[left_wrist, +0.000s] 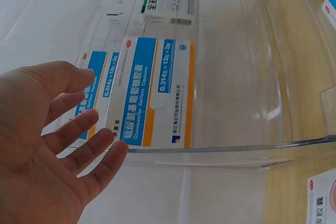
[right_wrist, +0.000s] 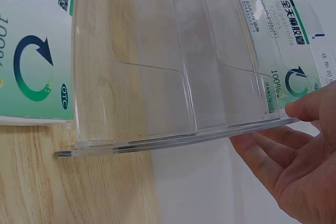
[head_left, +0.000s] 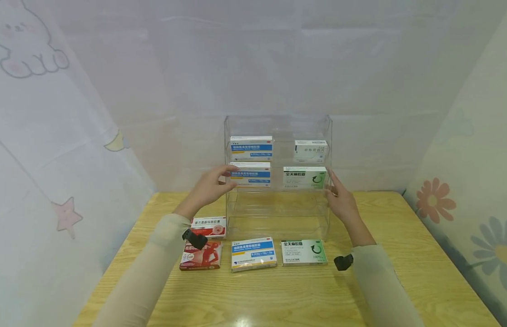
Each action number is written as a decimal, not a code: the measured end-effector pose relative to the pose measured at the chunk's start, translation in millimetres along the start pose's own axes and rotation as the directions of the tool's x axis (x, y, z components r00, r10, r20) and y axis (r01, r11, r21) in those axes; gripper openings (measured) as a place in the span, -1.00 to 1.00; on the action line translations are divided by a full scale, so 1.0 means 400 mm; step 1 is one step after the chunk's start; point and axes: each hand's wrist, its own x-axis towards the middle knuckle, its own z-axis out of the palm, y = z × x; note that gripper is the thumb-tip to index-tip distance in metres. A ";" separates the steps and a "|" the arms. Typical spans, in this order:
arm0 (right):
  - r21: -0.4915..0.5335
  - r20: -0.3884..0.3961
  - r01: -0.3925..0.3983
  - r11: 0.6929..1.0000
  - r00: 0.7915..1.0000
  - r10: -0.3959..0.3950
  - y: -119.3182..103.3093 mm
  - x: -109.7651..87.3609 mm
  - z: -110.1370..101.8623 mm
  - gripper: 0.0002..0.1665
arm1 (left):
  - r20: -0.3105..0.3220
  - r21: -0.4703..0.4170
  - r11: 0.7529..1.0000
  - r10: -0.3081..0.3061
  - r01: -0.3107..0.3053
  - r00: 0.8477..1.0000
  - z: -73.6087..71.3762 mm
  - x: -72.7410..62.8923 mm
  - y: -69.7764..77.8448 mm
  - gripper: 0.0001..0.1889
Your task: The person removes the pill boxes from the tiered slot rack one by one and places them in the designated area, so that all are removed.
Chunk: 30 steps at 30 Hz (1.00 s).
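Observation:
On the left of a clear tiered rack [head_left: 278, 211], a blue-and-white medicine box [head_left: 253, 177] stands on the second tier. My left hand [head_left: 212, 186] is beside its left end, fingers loosely spread and gripping nothing in the left wrist view. At the same level on the right stands a green-and-white medicine box [head_left: 304, 178]. Beside its right end is my right hand [head_left: 342, 200]. In the right wrist view the right thumb lies at the box's lower corner by the rack's side panel [right_wrist: 210, 137], with the fingers along the panel's outer side.
Another blue-and-white box [head_left: 251, 149] and a white box [head_left: 311, 151] stand one tier higher. On the wooden table [head_left: 302, 295] lie a blue-and-white box [head_left: 253, 255], a green-and-white box [head_left: 304, 253] and two red boxes [head_left: 208, 228], partly behind the left wrist camera.

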 end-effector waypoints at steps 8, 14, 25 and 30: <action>0.002 0.001 0.006 1.000 1.000 -0.006 0.002 0.000 -0.005 -0.21 | -0.019 0.058 0.998 -0.001 0.002 1.000 -0.031 0.047 0.000 -0.52; 0.008 0.002 -0.002 1.000 1.000 0.002 0.007 0.000 -0.004 -0.22 | -0.014 0.104 0.994 -0.013 0.014 1.000 -0.038 0.072 0.004 -0.55; 0.020 -0.004 0.002 1.000 1.000 -0.002 0.011 -0.002 -0.005 -0.22 | 0.054 0.255 0.966 -0.051 0.036 0.997 -0.027 0.124 0.037 -0.49; 0.026 -0.003 0.011 1.000 1.000 -0.011 0.008 -0.005 -0.003 -0.22 | 0.074 0.343 0.938 -0.087 0.057 0.993 -0.014 0.133 0.053 -0.48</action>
